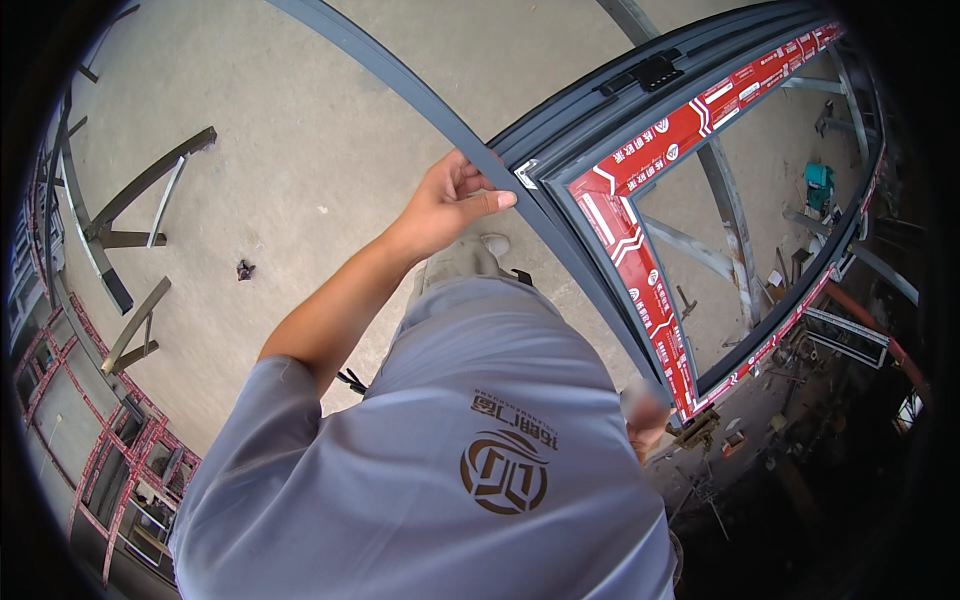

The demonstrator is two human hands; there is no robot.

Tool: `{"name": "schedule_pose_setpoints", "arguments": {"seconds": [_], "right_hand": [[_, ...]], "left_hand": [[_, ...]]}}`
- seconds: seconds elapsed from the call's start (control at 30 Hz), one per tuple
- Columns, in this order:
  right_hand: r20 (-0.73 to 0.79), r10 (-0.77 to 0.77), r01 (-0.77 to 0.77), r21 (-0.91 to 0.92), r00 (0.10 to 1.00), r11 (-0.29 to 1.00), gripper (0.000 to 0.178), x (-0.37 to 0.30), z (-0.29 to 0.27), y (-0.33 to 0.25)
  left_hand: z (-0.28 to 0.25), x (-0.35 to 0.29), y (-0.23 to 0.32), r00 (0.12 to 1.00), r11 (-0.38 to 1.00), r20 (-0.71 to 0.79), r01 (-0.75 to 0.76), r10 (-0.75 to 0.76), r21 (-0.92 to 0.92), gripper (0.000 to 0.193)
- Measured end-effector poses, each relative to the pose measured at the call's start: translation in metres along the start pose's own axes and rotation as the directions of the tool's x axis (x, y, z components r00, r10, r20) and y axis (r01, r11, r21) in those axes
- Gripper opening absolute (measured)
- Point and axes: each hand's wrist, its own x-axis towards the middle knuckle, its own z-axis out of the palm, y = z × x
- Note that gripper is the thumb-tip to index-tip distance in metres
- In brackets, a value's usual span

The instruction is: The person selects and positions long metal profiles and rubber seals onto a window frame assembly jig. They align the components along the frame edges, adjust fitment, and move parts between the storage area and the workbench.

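Presumably at an aligning step, one piece offered up against another.

Well left of the grip: dark, angled metal support legs (155, 174) on pale concrete floor (300, 160).

At the grip: bare left hand (448, 208), pinching a long, blue-grey metal bar (388, 65), thumb over near edge, fingers curled against the far side. Bar running up and left past the grip, also down and right along the neighbouring piece.

Just right of the grip: corner of a large, dark grey metal frame (640, 285) faced with red-and-white film; small silvery corner piece (527, 173) near the thumb tip.

Below and right of the grip: bare right hand (647, 425), blurred, near the lower corner, partly behind grey shirt (420, 420); gripping or merely pressing, unclear from this view.

Farther right: grey metal beam (735, 210), visible through the frame.

Next move, by judgement: calls for firm pinch, bar flush and parallel to the frame edge, both ends controlled together, no scraping of film.
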Motion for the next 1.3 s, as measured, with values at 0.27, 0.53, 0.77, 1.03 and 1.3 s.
{"name": "schedule_pose_setpoints", "arguments": {"seconds": [0.27, 0.53, 0.77, 1.03, 1.3], "right_hand": [[-0.106, -0.082, 0.079, -0.03, 0.991, 0.996, 0.073, -0.019, 0.026, 0.005], [-0.08, -0.187, 0.172, -0.167, 0.979, 0.971, 0.068, -0.003, 0.015, 0.013], [-0.183, -0.202, 0.223, 0.108, 0.962, 0.969, 0.063, -0.017, 0.064, 0.012], [-0.347, -0.191, 0.218, 0.04, 0.918, 0.975, 0.066, -0.019, 0.096, 0.002], [-0.269, -0.218, 0.223, -0.011, 0.938, 0.975, 0.059, -0.017, 0.093, 0.002]], "left_hand": [[0.01, 0.009, 0.007, 0.999, 1.0, 0.05, 0.001, -0.003, 0.026, 0.039], [0.016, 0.01, 0.013, 0.998, 0.999, 0.025, 0.049, -0.049, 0.018, 0.034], [0.015, 0.02, 0.009, 0.997, 0.996, 0.021, 0.07, -0.071, 0.06, 0.03], [0.026, 0.021, 0.011, 0.992, 0.993, -0.065, 0.108, -0.105, 0.047, 0.033], [0.038, 0.018, 0.022, 0.991, 0.992, -0.091, 0.107, -0.101, 0.068, 0.034]]}}
